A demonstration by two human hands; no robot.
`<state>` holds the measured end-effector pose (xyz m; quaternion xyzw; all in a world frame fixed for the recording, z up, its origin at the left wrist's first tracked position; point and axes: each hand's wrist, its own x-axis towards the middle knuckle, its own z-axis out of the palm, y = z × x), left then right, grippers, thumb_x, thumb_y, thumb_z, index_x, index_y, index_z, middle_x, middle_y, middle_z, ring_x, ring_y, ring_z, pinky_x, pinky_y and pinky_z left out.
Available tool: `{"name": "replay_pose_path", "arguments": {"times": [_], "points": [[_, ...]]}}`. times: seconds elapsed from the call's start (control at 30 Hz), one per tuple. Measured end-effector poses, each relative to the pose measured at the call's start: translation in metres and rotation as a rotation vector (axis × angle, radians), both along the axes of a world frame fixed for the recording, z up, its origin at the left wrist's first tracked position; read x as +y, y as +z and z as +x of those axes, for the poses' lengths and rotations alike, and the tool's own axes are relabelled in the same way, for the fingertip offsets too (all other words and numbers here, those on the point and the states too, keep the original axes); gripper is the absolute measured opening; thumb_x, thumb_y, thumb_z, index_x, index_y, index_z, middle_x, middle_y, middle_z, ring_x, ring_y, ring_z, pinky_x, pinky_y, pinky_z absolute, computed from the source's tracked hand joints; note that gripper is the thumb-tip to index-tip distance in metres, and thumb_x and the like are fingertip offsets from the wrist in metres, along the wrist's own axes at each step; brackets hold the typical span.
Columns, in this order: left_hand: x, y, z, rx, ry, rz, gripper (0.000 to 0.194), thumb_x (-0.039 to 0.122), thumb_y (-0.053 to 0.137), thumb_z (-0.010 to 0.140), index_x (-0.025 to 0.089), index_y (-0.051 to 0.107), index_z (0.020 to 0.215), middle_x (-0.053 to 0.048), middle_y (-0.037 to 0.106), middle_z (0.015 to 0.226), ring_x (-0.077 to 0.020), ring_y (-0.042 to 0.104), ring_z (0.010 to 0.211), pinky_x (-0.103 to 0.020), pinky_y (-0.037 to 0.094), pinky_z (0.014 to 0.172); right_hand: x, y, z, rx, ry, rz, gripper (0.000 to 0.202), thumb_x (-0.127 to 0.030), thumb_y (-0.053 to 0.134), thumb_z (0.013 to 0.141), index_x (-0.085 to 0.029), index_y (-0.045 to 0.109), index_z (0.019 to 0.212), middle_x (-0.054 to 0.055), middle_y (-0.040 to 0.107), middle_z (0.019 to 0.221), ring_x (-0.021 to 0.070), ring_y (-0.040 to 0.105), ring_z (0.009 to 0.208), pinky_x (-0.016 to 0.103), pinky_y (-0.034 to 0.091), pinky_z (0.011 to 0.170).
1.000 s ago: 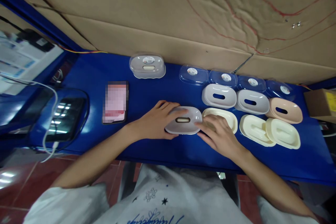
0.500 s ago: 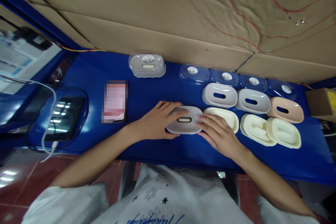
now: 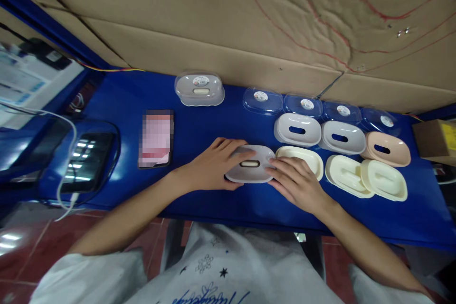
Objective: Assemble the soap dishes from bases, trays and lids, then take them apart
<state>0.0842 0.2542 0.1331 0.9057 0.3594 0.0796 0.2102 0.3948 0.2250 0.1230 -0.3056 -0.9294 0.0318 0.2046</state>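
Observation:
A pale grey oval soap dish lies on the blue table, with a cream piece showing through its centre slot. My left hand grips its left end, thumb and fingers on either side. Against its right end are the fingers of my right hand, closed on the rim. Just beyond that hand sits a cream oval tray, partly covered by it. Two more cream trays overlap farther right. Behind them stand two grey slotted dishes and a peach slotted dish.
Several clear lids with round stickers line the back of the table. A grey dish under a clear lid stands back left. At left lie a phone with a blurred screen and a dark device on a white cable. A cardboard box borders the right.
The view has shifted very slightly. Both hands stay on the grey soap dish in nearly the same place.

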Motion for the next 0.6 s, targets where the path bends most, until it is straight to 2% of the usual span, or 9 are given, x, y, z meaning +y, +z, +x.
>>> {"name": "replay_pose_path", "arguments": {"times": [0.27, 0.4, 0.6], "points": [[-0.0002, -0.0020, 0.0001, 0.011, -0.006, 0.010, 0.080, 0.041, 0.084, 0.085, 0.027, 0.051, 0.157, -0.018, 0.047, 0.164, -0.0417, 0.051, 0.145, -0.057, 0.038, 0.120, 0.0019, 0.0021, -0.0026, -0.011, 0.018, 0.050, 0.029, -0.028, 0.068, 0.105, -0.018, 0.071, 0.133, 0.011, 0.077, 0.134, 0.0276, 0.069, 0.121, 0.044, 0.054, 0.103], [-0.0001, -0.0014, 0.0006, 0.035, -0.010, 0.018, 0.079, 0.041, 0.083, 0.086, 0.028, 0.051, 0.157, -0.017, 0.046, 0.165, -0.0406, 0.049, 0.147, -0.056, 0.038, 0.121, 0.0014, 0.0029, -0.0035, -0.037, 0.017, 0.073, 0.027, -0.028, 0.067, 0.106, -0.019, 0.072, 0.131, 0.009, 0.078, 0.133, 0.0267, 0.069, 0.119, 0.044, 0.054, 0.102], [-0.0023, -0.0021, 0.0019, 0.060, -0.040, 0.065, 0.078, 0.038, 0.081, 0.088, 0.023, 0.050, 0.158, -0.022, 0.036, 0.172, -0.0436, 0.046, 0.151, -0.058, 0.037, 0.121, 0.0016, 0.0048, -0.0058, -0.074, 0.031, 0.124, 0.023, -0.030, 0.065, 0.108, -0.019, 0.074, 0.126, 0.008, 0.080, 0.126, 0.0247, 0.070, 0.113, 0.042, 0.052, 0.101]]}}
